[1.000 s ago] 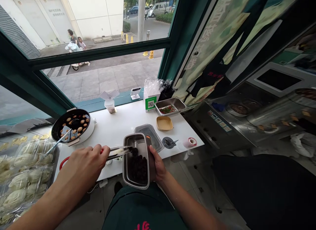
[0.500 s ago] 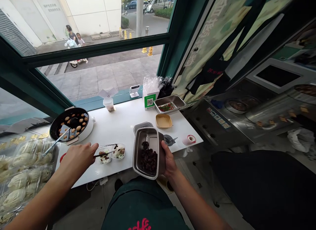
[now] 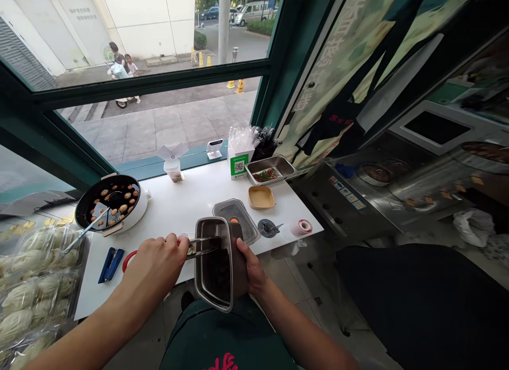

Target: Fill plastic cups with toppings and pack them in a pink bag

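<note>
My left hand (image 3: 161, 261) is closed around metal tongs (image 3: 202, 246), whose tips reach inside a deep steel pan (image 3: 214, 301). A red loop (image 3: 129, 260) shows behind this hand. My right hand (image 3: 251, 266) grips the pan by its right side, tilting its opening toward the left. Dark, wrinkled pieces like raisins (image 3: 222, 277) lie in the pan, mostly in shadow. Behind the tongs and my left hand, only a sliver of the clear containers of white food (image 3: 191, 248) shows. A translucent lid (image 3: 244, 213) lies on the table just beyond the pan.
On the white table (image 3: 175, 205) are a pot of eggs in dark liquid (image 3: 109, 203), a blue stapler (image 3: 111, 265), a brown paper bowl (image 3: 261, 197), a steel tray with chopped red and green bits (image 3: 270, 169) and a tape roll (image 3: 305, 227). Packed buns (image 3: 35, 285) stand left.
The tongs have moved right, from over the clear containers into the pan. The pan has shifted left and tipped more toward my left hand, uncovering the lid. The stapler now shows.
</note>
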{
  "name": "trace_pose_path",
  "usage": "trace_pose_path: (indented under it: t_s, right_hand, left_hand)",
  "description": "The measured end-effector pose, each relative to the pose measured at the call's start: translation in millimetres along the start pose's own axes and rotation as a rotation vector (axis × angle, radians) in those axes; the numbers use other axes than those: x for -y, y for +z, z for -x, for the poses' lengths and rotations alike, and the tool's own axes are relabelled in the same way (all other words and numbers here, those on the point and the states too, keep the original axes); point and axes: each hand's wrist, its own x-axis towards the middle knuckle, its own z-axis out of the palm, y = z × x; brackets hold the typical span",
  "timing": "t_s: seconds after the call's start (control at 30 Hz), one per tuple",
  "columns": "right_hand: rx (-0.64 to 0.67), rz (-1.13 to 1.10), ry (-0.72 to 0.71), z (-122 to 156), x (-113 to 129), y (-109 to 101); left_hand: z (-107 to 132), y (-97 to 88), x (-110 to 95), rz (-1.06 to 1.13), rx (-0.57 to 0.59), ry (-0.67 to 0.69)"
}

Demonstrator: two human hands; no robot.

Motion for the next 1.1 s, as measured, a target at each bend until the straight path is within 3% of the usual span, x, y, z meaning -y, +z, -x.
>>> trace_pose_path:
  t_s: [0.27, 0.57, 0.8, 0.87, 0.93, 1.1]
  right_hand:
    - [-0.013, 0.052, -0.025, -1, -3, 4]
    - [0.011, 0.046, 0.023, -3, -4, 0]
    - [0.003, -0.001, 0.005, -5, 4, -8]
    - [-0.018, -0.023, 0.006, -3, 9, -11]
    - [-0.037, -0.041, 0.002, 1, 14, -14]
    - [-0.117, -0.064, -0.030, 12, 26, -16]
  left_hand:
    - [-3, -1.0, -3, -0.005, -0.028, -0.004]
    - [-7, -7.5, -3, -0.013, 0.030, -0.011]
    - [23, -8.7, 14, -0.014, -0.005, -0.065]
    - [31, 2.1, 23, 0.019, 0.022, -0.117]
    - [31, 25.0, 30, 0.065, 0.076, -0.177]
    - [1, 108.8, 33, 0.207, 0.216, -0.264]
